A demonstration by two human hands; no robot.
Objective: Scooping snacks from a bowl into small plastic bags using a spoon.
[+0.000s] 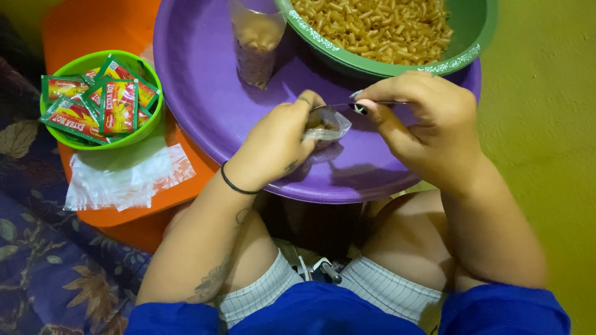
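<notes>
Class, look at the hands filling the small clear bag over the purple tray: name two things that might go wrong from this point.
1. The left hand pinches the small bag open while the right hand tips a spoon into it; the narrow mouth may let macaroni spill onto the purple tray.
2. The filled bag standing beside the green bowl looks unsupported and might topple.

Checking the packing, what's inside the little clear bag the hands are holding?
A few brownish pasta pieces show through the bag. The left hand covers its lower part, so how full it is can't be seen.
</notes>
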